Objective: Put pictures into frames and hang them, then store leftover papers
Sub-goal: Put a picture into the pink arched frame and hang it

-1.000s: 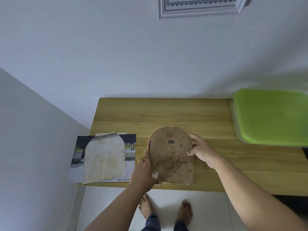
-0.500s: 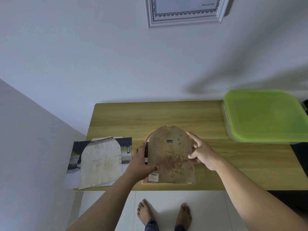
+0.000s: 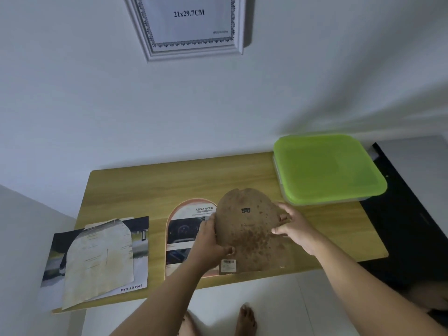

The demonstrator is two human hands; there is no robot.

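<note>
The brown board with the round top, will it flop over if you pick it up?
Probably not: the brown board looks flat between the left hand and right hand, no sag, so likely stiff. It seems thin, so probably light. Flat-sided, it should slide on the table, not roll.

We see a matt wood-grain table (image 3: 169, 185), a smooth plastic lid (image 3: 327, 168), a rough, blotchy fibreboard backing (image 3: 247, 229) and paper sheets (image 3: 97, 258).
</note>
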